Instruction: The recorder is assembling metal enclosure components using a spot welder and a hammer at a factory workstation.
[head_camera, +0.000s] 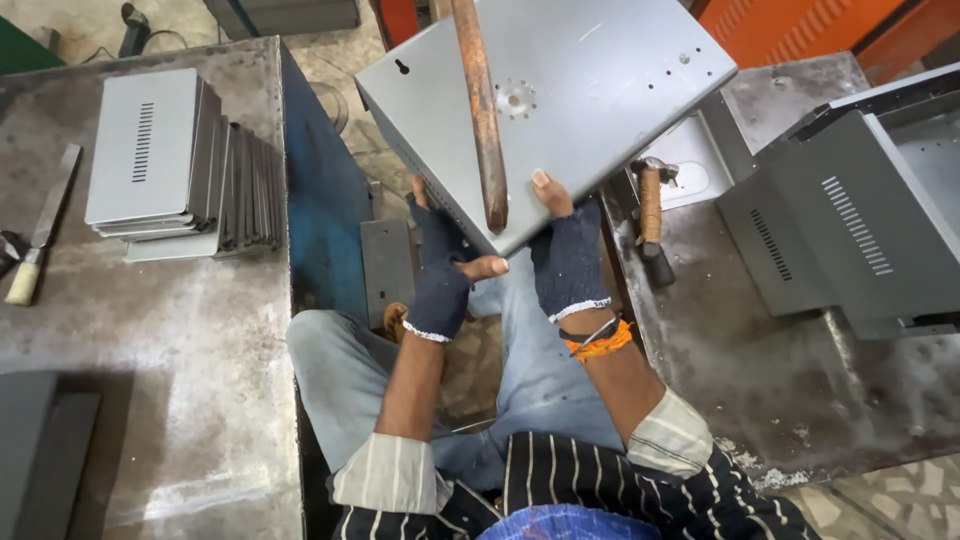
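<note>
A grey sheet-metal box (590, 100) with small holes and a round knockout is tilted above my lap. My left hand (440, 265), in a dark fingerless glove, grips its near lower corner from below. My right hand (567, 250), gloved the same way, holds the near edge with the thumb on top. A rusty metal rod (482, 110) slants across the box's top face, its lower end near my hands.
On the left table (200, 330) lies a stack of grey vented panels (170, 160) and a wooden-handled tool (40, 235). On the right table (780, 370) stand a hammer (651, 205) and a grey vented casing (850, 230). Orange machinery is at the top right.
</note>
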